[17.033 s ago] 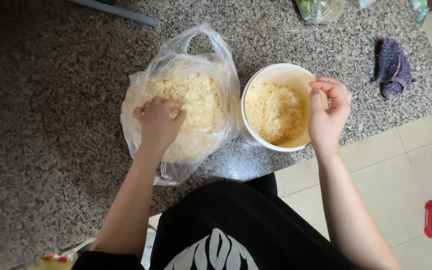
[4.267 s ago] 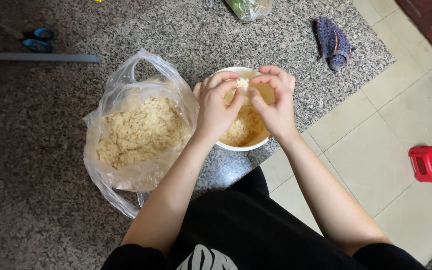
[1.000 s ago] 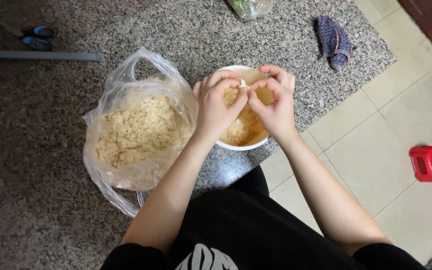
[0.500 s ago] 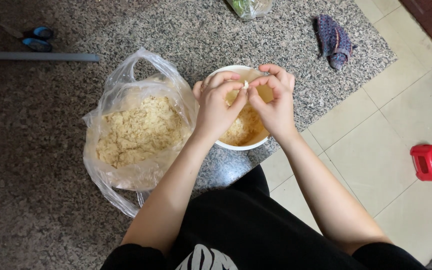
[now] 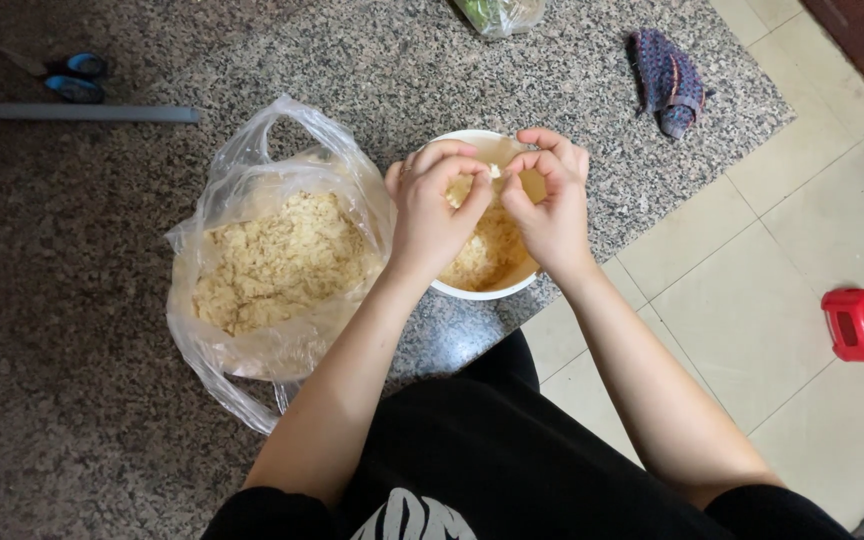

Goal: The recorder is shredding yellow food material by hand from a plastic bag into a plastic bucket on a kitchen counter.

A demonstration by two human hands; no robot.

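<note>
Both hands are over a white bowl [image 5: 472,290] of yellow crumbs on the speckled stone worktop [image 5: 102,430]. The left hand [image 5: 434,205] and right hand [image 5: 550,195] pinch one small pale bit [image 5: 493,172] between their fingertips. A clear plastic bag [image 5: 272,270] of crumbs touches the bowl.

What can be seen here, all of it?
Plastic bag: one, clear, holding pale yellow crumbly bits, left on the counter.
Bowl: one, white, holding more pale bits, beside the bag.
Counter: one, speckled grey granite.
Knitted cloth: one, purple-blue, far right of the counter.
Bar: one, grey, far left.
Red container: one, on the tiled floor.
Left hand and right hand: two, over the bowl, pinching a small pale piece.
</note>
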